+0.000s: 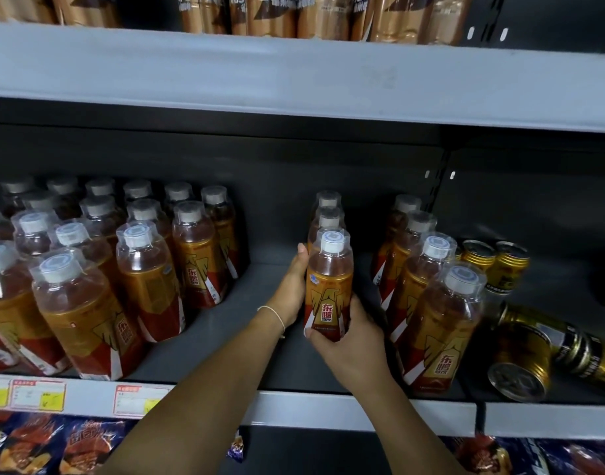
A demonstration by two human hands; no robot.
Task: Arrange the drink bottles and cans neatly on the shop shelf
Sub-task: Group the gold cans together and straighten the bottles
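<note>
**Item:** bottle (329, 286), amber drink. The cap is white under a clear shrink sleeve, and the gold-and-red label is turned to the front. It is held upright near the middle of the shelf (225, 337). Whether its base is seated cannot be told, as it is covered by the right hand.

**Grip:** The lower body is wrapped by the right hand (349, 344), with the thumb laid across the front. The left hand (292, 289) is set against the bottle's left side, thumb pointing up. Its fingers are hidden behind, so whether they curl cannot be told.

**Around the bottle:**
- Directly behind: two like bottles (329, 214) in single file.
- Well to the left: a full block (140, 269), with bare shelf between.
- Near on the right: a row (431, 303).
- Beyond that row: gold cans, some upright (492, 258) and some fallen (520, 358).

**Step (judged):** The bottle is being squared as the front of its file.

**Next (judged):** The base should be seated, the label kept forward and both hands released. The file could then be closed toward a neighbouring group. The fallen cans remain to be stood up.
</note>
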